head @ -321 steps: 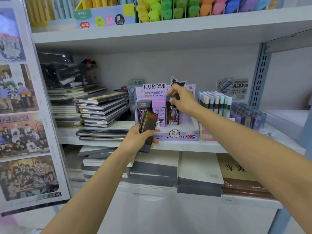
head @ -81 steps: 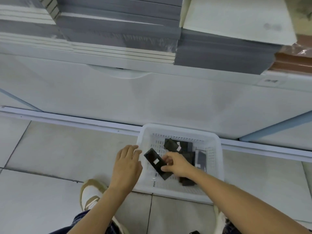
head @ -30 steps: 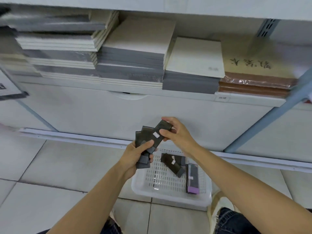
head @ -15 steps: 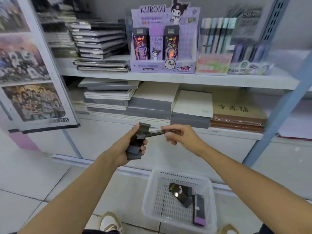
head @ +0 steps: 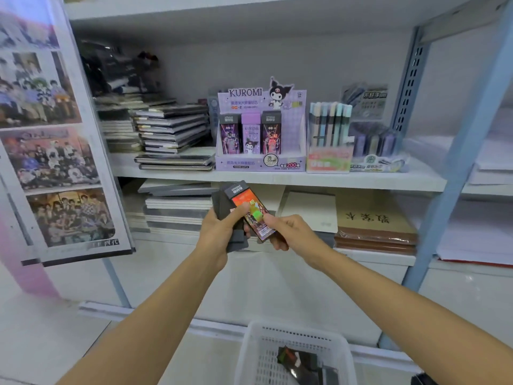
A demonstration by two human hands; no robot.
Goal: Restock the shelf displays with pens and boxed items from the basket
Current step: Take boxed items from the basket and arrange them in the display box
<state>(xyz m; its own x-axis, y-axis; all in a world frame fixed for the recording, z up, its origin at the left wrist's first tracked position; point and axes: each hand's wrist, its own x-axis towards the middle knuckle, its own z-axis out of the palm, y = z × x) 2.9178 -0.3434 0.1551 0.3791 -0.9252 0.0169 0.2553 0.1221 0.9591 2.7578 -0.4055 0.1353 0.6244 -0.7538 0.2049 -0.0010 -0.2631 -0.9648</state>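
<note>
Currently boxes (head: 221,202) are gripped in the left hand (head: 219,236) (thumb across), the front box (head: 250,202) pinched by the right hand (head: 288,232).

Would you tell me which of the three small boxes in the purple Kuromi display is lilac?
The middle box: lilac all over, while the left box and right box have black tops.
</note>
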